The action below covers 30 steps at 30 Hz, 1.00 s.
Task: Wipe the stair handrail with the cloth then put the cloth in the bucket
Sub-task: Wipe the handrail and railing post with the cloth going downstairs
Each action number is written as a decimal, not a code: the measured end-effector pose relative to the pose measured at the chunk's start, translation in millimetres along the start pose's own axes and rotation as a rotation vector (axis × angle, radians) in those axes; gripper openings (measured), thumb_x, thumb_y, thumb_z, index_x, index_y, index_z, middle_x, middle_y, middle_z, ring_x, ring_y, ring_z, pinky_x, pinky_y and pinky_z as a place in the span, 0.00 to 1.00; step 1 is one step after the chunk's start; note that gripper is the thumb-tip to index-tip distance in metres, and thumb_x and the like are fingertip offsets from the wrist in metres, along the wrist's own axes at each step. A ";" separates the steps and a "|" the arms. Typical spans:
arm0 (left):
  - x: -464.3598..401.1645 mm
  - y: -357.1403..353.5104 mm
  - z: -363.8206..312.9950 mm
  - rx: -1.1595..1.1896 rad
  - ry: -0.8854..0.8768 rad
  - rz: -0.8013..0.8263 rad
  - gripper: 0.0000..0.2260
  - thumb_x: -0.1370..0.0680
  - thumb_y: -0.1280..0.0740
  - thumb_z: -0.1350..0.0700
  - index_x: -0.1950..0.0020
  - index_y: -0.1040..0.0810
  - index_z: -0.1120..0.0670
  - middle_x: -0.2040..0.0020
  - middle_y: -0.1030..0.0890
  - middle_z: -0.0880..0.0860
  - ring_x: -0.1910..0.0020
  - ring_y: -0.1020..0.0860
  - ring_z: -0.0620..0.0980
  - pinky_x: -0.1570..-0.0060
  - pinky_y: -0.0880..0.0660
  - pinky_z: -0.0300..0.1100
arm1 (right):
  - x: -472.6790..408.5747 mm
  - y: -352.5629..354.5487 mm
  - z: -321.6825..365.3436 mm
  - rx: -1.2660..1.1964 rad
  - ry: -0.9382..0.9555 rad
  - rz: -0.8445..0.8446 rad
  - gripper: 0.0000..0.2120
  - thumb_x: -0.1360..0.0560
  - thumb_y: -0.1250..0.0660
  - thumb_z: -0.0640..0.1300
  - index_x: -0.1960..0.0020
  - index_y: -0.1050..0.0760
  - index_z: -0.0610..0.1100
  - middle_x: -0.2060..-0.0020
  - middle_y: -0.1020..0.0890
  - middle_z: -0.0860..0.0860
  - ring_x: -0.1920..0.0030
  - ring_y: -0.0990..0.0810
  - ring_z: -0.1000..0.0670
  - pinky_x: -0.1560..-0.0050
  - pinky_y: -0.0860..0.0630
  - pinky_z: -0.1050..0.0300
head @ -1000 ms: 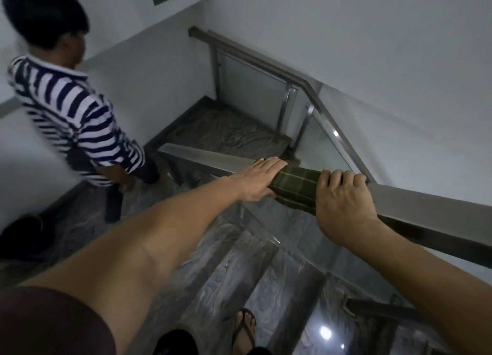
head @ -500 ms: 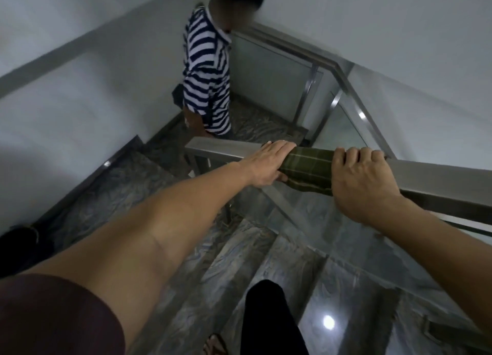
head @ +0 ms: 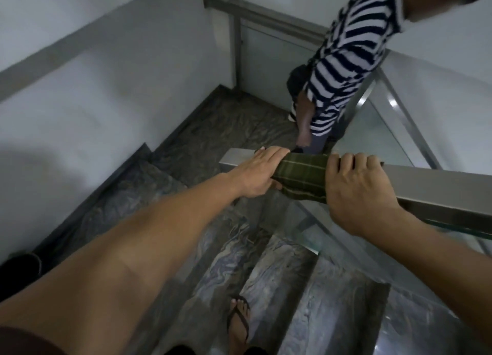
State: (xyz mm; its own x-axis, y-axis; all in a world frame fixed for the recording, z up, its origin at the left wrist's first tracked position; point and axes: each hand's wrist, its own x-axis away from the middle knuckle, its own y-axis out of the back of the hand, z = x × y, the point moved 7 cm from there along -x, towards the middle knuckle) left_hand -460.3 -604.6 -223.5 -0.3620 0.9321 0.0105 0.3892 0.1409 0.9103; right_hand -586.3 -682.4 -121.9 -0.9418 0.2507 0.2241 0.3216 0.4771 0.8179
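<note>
Right now your left hand point(head: 259, 172) and right hand point(head: 355, 187) both clamp the cloth point(head: 302, 176) around the handrail point(head: 431, 187). Watch your footing on the stairs point(head: 287, 272); a passing person point(head: 354, 56) could jolt you, and no bucket shows.

The handrail point(head: 426, 184) runs bare from the right hand point(head: 356, 192) toward 3 o'clock, open for sliding. Toward 9 o'clock only a short bare stub remains past the left hand point(head: 262, 173) before the rail's end. Between the hands the cloth point(head: 302, 177) wraps the rail. At 12 o'clock a person in a striped shirt point(head: 351, 62) stands close behind the rail. Below it, a glass panel point(head: 300, 221) closes the underside. The steps point(head: 279, 280) at 6 o'clock are free except for a sandalled foot point(head: 238, 322).
</note>
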 end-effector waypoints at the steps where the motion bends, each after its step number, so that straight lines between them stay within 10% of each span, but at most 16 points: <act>1: 2.5 -0.8 11.8 0.001 0.002 -0.009 0.33 0.26 0.33 0.57 0.25 0.45 0.59 0.28 0.37 0.60 0.28 0.37 0.58 0.25 0.46 0.53 | -8.3 0.9 9.2 0.001 -0.003 0.002 0.31 0.23 0.50 0.50 0.28 0.47 0.30 0.40 0.28 0.32 0.44 0.26 0.34 0.41 0.29 0.39; 23: 18.6 -25.9 142.3 0.059 -0.131 0.005 0.36 0.25 0.31 0.49 0.25 0.47 0.57 0.27 0.39 0.58 0.26 0.41 0.57 0.24 0.56 0.52 | -95.9 -4.7 108.7 0.012 -0.075 -0.019 0.35 0.24 0.45 0.58 0.27 0.47 0.35 0.39 0.27 0.38 0.44 0.25 0.38 0.40 0.28 0.42; 30: 10.6 -27.6 159.5 0.184 -0.311 0.053 0.35 0.26 0.32 0.46 0.26 0.47 0.52 0.30 0.37 0.53 0.30 0.38 0.52 0.26 0.43 0.56 | -104.2 -5.6 114.4 0.003 -0.160 0.006 0.35 0.26 0.43 0.53 0.26 0.46 0.33 0.37 0.27 0.36 0.40 0.26 0.37 0.36 0.30 0.40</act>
State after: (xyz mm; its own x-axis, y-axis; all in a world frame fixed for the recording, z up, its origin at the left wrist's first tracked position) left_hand -339.8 -545.5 -314.5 -0.0734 0.9926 -0.0964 0.5566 0.1209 0.8219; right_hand -478.7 -614.9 -210.4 -0.9121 0.3845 0.1419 0.3280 0.4773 0.8152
